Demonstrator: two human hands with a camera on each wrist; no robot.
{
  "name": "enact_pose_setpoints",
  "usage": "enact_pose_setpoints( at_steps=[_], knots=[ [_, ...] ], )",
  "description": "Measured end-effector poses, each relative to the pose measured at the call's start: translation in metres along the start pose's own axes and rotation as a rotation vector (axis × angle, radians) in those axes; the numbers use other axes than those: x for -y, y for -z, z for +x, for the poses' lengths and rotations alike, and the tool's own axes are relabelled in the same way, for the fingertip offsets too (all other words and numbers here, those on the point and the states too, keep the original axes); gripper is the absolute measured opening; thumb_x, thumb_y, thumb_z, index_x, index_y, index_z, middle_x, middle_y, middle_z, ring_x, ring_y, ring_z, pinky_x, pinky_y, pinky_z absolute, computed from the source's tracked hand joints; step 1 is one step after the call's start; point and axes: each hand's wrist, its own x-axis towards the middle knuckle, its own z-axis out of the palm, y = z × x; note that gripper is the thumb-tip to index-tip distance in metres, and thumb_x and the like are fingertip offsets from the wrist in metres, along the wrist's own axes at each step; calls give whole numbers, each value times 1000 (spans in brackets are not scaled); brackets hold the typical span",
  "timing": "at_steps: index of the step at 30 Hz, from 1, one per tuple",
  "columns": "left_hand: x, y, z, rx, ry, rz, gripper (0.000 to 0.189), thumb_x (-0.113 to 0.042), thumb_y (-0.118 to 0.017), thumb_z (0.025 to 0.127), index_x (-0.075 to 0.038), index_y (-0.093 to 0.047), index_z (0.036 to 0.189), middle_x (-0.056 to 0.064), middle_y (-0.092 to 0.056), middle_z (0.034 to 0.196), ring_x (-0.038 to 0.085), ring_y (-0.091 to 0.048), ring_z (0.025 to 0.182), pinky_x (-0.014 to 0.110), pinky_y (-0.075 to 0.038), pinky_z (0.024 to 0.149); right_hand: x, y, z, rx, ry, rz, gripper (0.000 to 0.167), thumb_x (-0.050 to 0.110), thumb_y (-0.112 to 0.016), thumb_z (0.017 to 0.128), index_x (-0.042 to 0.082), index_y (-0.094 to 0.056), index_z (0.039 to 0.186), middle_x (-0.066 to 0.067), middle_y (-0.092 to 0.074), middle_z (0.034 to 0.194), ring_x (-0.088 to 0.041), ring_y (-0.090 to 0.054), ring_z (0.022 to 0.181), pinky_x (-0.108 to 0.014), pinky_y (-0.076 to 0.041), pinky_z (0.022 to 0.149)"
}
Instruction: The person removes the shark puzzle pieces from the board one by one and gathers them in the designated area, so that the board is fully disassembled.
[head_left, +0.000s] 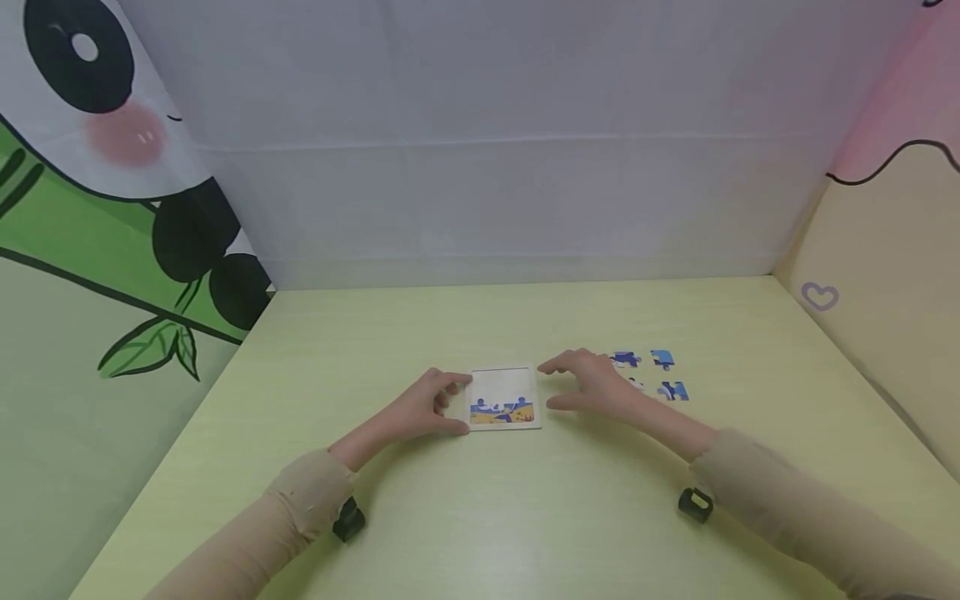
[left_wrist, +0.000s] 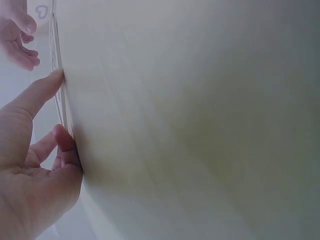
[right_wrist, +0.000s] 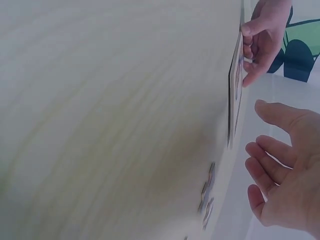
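Note:
A square white puzzle tray (head_left: pixel 501 400) lies on the table, its lower half filled with blue and yellow jigsaw pieces (head_left: pixel 502 411) and its upper half bare white. My left hand (head_left: pixel 423 404) grips the tray's left side, index finger near the far corner and thumb at the near one. In the left wrist view, that hand (left_wrist: pixel 37 145) is against the tray's thin edge. Just off the right side, my right hand (head_left: pixel 592 385) hovers with fingers and thumb spread. Nothing lies in the right hand (right_wrist: pixel 285 165) in its wrist view.
Several loose blue jigsaw pieces (head_left: pixel 672 391) lie to the right, some partly hidden behind the right hand. The pale wooden table (head_left: pixel 480 508) meets a white cloth wall (head_left: pixel 480 208) at the back. Printed panels stand at both sides.

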Motion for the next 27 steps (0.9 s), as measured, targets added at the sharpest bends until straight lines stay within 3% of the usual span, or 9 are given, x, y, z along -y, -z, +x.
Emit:
enact_pose_setpoints(
  at_steps=[9,13,18,27],
  knots=[
    [3,-2,2,-4,-2,12,77,-24,-84,78,-15,-48,146,10,-51,122,18,-48,96,28,-45,81,17,-19,9,71,-29,12,48,23,-80,83,16,-66,128,-4,-66,130,-25,-56,124,-51,-38,108],
    [3,-2,2,-3,-2,13,77,-25,-84,78,-15,-48,146,10,-51,122,18,-48,96,29,-45,81,20,-29,12,87,-21,-38,48,24,-81,81,18,-67,127,1,-69,127,-21,-58,120,-48,-39,104],
    [2,-2,1,-2,5,5,77,-25,-84,78,-15,-48,146,10,-51,122,18,-49,97,29,-45,82,24,-34,11,79,21,-86,47,22,-83,78,16,-70,123,2,-72,119,-16,-61,108,-41,-44,93],
    [3,-2,2,-3,0,9,77,-24,-83,79,-14,-48,146,10,-51,122,18,-48,97,29,-45,82,24,-32,10,132,99,-106,37,18,-77,83,26,-72,119,-1,-64,122,-21,-54,113,-47,-41,94]
  ],
)
